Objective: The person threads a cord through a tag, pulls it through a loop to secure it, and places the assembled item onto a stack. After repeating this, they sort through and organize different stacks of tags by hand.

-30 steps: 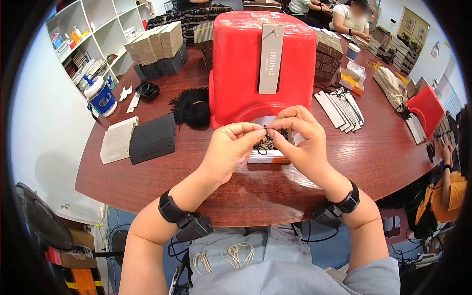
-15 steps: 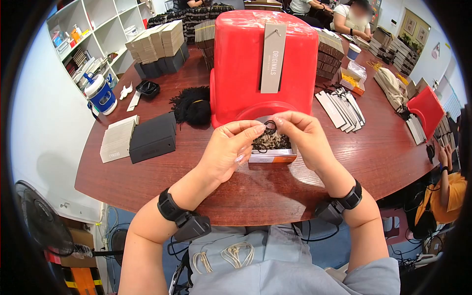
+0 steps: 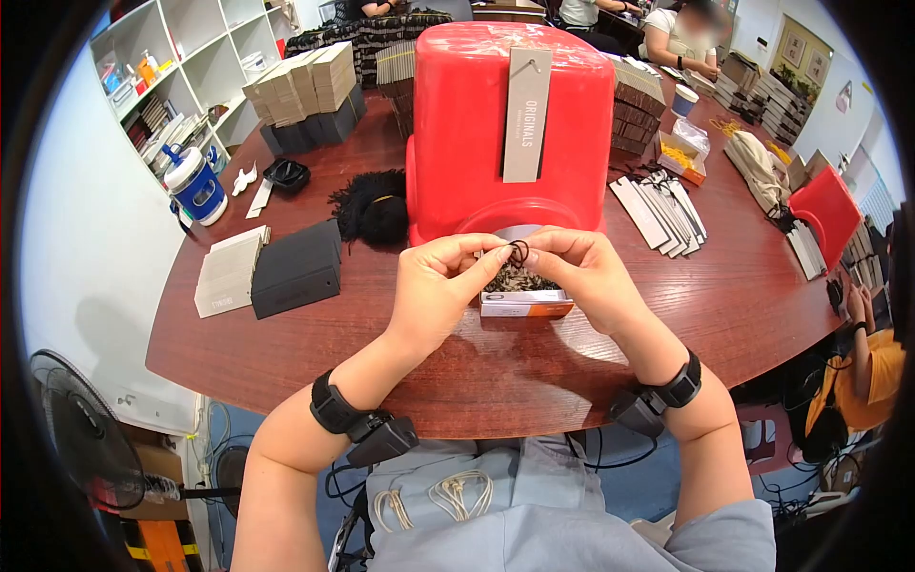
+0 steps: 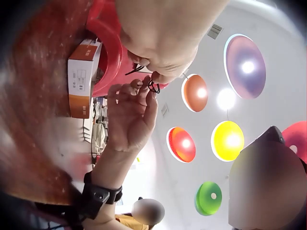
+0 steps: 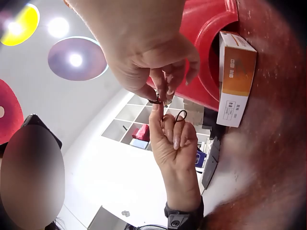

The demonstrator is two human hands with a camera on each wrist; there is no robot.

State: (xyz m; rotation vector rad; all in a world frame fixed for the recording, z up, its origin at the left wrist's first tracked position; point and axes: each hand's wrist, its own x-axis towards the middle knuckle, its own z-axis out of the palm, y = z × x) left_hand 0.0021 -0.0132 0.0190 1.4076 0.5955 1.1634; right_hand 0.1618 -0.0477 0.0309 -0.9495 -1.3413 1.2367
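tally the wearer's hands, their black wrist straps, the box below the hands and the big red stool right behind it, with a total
Left hand and right hand: 2
Black wrist straps: 2
Box: 1
Red stool: 1
Total: 6

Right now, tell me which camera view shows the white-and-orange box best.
The head view: it alone looks down into the white-and-orange box, showing dark pieces inside, though the left hand and right hand hide parts of it. Both wrist views show printed outer sides, but not the contents.
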